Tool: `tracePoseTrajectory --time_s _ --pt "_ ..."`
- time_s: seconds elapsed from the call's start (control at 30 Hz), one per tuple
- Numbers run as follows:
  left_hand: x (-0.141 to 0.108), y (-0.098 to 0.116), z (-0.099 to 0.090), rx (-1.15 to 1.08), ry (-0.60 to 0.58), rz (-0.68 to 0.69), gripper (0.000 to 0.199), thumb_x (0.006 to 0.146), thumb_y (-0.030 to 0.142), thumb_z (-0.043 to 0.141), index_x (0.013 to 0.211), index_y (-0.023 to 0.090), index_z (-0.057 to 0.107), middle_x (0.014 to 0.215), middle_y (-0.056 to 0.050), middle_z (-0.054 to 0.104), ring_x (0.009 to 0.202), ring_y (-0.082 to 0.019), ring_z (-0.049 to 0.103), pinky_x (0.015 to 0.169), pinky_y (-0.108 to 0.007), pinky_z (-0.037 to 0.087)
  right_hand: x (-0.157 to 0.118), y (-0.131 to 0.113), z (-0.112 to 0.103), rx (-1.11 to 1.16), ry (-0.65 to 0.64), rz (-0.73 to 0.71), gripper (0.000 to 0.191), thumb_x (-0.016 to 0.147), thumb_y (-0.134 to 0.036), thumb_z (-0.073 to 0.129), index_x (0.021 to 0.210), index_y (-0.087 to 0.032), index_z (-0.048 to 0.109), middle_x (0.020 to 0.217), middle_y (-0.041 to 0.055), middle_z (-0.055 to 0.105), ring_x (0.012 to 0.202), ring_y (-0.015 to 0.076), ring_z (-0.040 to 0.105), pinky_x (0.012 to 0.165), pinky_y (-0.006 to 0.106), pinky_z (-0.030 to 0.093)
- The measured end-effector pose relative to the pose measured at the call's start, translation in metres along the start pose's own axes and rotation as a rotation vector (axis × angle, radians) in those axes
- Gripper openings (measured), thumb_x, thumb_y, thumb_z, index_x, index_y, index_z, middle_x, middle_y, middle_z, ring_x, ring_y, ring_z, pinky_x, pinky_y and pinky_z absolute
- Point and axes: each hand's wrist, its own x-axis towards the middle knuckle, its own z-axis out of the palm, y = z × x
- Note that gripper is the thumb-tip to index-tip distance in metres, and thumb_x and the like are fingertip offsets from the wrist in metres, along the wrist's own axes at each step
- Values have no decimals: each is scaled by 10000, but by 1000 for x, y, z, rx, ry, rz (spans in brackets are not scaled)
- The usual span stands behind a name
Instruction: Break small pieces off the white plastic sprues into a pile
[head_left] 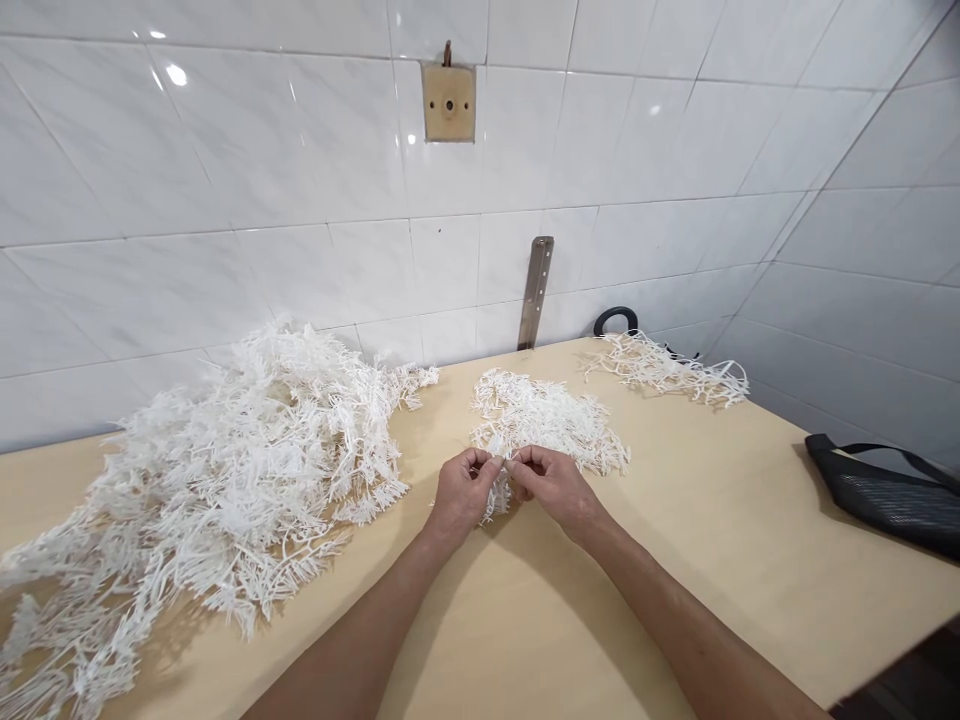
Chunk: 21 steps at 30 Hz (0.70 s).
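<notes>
My left hand (465, 487) and my right hand (551, 485) meet fingertip to fingertip above the table, both closed in a pinch. Between them is a white branching sprig (495, 498) that looks like artificial foliage; its frilled end shows below the fingers, and the pinched part is mostly hidden. Just behind the hands lies a small heap of similar white sprigs (551, 415). On the left spreads a much larger, tangled pile of white sprigs (262, 470).
Thin, bare-looking white stems (667, 370) lie at the back right of the wooden table (720, 520), near a black ring-shaped handle (616, 320). A black strapped bag (885, 495) rests at the right edge. A metal strip (535, 292) stands against the tiled wall (300, 150).
</notes>
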Motion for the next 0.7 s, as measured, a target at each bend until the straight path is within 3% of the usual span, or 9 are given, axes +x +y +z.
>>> tracePoseTrajectory --time_s 0.37,0.53,0.6,0.7 --pt "0 1 1 -19 7 -11 291 741 436 679 665 163 610 609 6 568 570 -125 502 560 -238 396 -2 -2 5 -2 18 -20 229 842 -396 578 744 -190 599 617 -9 582 579 155 570 591 289 473" --pt "-2 3 3 5 1 -16 249 746 382 666 645 167 596 592 14 545 555 -115 468 554 -235 379 -3 -5 5 -150 127 -23 148 822 -314 552 754 -193 605 643 3 607 587 163 574 571 289 466" --pt "-2 2 4 24 -10 -20 228 744 355 662 634 167 594 600 9 553 564 -116 468 555 -233 373 -2 -4 7 -292 224 -111 99 801 -264 550 745 -195 594 726 31 646 647 176 592 594 297 471" --pt "-3 2 4 36 -12 -30 224 747 342 647 621 169 583 591 11 545 563 -116 464 550 -233 364 -2 -2 9 -517 288 -406 118 845 -206 492 757 -196 570 843 77 659 763 193 598 643 303 466"
